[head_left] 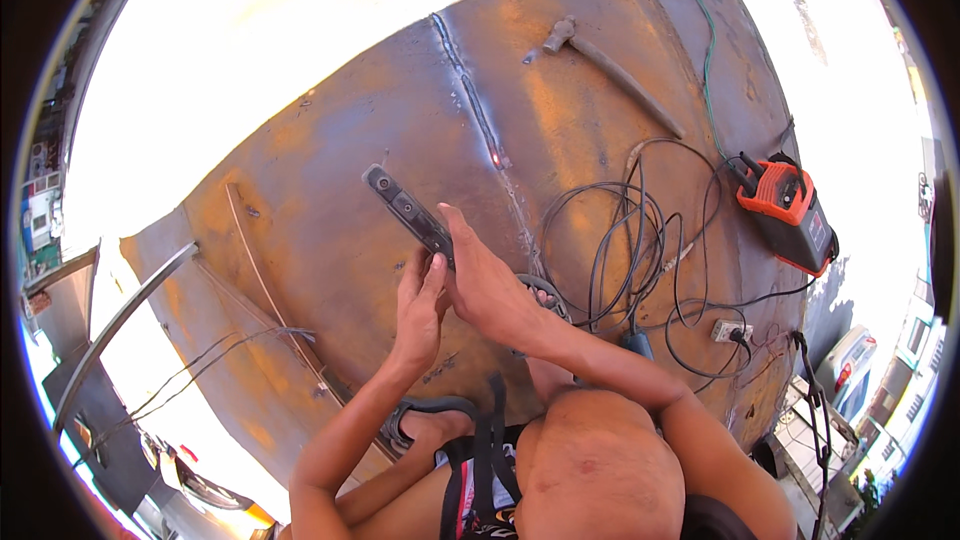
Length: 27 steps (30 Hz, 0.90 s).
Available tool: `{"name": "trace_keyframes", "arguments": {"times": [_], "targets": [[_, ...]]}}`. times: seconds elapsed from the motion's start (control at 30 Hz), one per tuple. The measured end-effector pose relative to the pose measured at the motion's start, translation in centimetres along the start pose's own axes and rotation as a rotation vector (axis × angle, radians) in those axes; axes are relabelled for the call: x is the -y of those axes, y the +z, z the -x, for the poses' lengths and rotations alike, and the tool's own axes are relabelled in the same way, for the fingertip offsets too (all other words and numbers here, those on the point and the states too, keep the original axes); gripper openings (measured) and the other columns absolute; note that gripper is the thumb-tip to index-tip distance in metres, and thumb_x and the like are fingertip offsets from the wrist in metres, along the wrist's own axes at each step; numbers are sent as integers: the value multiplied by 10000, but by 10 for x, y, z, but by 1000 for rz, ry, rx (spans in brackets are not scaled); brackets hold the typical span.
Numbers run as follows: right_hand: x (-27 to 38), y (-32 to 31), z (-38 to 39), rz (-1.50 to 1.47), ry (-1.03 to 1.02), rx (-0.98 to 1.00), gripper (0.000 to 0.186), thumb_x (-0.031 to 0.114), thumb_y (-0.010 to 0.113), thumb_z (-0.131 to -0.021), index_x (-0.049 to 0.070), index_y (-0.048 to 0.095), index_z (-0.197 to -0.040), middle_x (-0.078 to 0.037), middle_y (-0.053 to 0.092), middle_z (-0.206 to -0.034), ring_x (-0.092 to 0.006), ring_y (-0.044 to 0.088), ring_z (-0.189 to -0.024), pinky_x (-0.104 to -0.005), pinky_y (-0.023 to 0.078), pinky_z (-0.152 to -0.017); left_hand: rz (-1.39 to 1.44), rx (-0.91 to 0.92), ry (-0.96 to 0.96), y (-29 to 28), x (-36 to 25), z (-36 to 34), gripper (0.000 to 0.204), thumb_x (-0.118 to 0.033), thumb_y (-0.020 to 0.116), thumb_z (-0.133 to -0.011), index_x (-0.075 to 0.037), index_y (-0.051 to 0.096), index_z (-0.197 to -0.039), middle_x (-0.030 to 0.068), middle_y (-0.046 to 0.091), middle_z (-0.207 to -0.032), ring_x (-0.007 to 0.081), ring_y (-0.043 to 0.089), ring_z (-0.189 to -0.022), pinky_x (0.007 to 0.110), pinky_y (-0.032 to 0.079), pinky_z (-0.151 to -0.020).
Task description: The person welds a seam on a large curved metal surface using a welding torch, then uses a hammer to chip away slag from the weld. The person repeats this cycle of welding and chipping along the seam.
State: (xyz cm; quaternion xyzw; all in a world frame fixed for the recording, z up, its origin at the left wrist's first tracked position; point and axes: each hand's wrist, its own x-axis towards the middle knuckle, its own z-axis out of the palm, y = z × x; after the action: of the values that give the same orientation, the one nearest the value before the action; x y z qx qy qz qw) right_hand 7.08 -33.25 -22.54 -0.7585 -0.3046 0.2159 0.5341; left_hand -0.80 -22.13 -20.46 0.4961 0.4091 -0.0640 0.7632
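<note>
My left hand is closed around the lower end of a long, flat, dark bar-like piece with round fittings along its face. Against the same end, from the other side, presses my right hand; one digit points up and its other fingers are partly hidden. The piece slants up and left, above a rusty curved metal plate. Beyond the hands a fresh weld seam runs along the plate, its near end glowing red. A hammer lies to the right of the seam.
A red-and-black welding machine stands at the right, with tangled black cables and a white socket block beside it. A green cable runs up the far right. Thin rods lie left. A chain hangs at the right edge.
</note>
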Motion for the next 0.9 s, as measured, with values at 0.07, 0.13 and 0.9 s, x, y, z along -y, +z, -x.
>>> {"name": "trace_keyframes", "arguments": {"times": [0.07,0.13,0.9], "targets": [[1,7,3,64,-15,62,763,15,612,-915,-31,226,-1572,-291,565,-1164,-454,616,-1024,-504,495,-840,89,-41,28,-1,6,-4,445,-327,500,-1114,-54,443,-1461,49,606,-1240,142,609,-1123,336,518,-942],[5,9,4,135,-51,110,783,48,645,-909,-30,239,-1573,-302,571,-1205,-446,616,-1069,-497,493,-880,94,-64,65,-8,5,-6,416,-299,526,-1106,-56,459,-1437,42,617,-1198,134,629,-1072,326,533,-904],[-218,-256,-102,1119,293,1,412,312,693,-964,44,557,-1245,-210,641,-1202,-414,640,-1140,-543,503,-939,63,-732,82,-128,-110,217,393,-445,468,-1113,-108,470,-1314,-18,448,-887,58,465,-695,231,402,-615]]}}
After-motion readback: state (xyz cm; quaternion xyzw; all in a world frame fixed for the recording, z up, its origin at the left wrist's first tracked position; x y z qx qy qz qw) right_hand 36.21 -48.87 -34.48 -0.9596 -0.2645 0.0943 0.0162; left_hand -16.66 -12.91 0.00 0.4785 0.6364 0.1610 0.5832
